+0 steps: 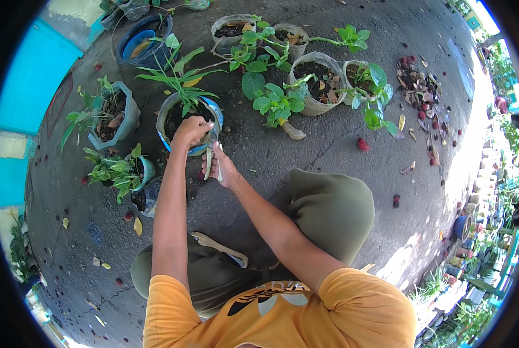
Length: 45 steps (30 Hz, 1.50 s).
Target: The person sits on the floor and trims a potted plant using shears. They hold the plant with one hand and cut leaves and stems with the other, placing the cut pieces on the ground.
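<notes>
In front of me stands a round pot (163, 124) with a blue-and-white rim, holding dark soil and a plant with long narrow leaves (182, 76). My left hand (193, 131) is over the pot's near side, its fingers curled closed; whatever they hold is hidden. Beside it, at the pot's right rim, my right hand (227, 169) is wrapped around a pair of shears (219, 170) with pale handles. Their blades point away from me toward the rim, close to my left fingers; whether they touch anything there I cannot tell.
Leafy potted plants (112, 174) stand at left, near a grey-green pot (133, 113). Several pale pots (311, 107) are at the far right, with a dark blue tub (122, 51) at the far left. Dry leaves (425, 98) and reddish round bits (362, 144) litter the ground.
</notes>
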### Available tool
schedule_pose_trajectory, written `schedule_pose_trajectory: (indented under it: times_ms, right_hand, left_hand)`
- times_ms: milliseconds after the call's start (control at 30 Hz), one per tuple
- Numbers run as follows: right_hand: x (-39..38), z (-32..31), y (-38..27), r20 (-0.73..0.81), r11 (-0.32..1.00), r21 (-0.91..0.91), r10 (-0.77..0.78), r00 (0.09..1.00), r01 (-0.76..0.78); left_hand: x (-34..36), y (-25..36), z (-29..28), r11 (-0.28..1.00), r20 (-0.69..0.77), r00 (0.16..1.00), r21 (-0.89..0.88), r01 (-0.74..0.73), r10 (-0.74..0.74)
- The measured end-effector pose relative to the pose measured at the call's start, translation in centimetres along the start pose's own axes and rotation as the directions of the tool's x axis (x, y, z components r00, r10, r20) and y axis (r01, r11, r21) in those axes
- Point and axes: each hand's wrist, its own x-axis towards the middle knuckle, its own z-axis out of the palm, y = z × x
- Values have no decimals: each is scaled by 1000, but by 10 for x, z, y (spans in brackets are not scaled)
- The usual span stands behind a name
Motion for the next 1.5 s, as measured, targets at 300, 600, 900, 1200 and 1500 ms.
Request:
schedule_pose_trajectory:
  times_ms: [300,600,900,1200,1500]
  right_hand:
    - [-25,-25,16,210,992,63,92,973,-107]
    - [-46,-61,23,355,958,34,255,899,-285]
    - [-43,-66,3,286,931,343,22,958,-124]
    - [-50,-53,6,336,970,69,196,921,-232]
    - [-65,-24,48,213,936,-140,347,913,-323]
  left_hand:
    - [3,30,50,709,-416,676,668,-228,609]
    - [21,29,55,817,-474,761,563,-124,442]
    - [20,-3,51,990,-505,852,89,-108,139]
    - [-8,-55,18,942,-139,959,267,-204,246]
    - [-35,-101,-1,929,28,955,223,-295,297]
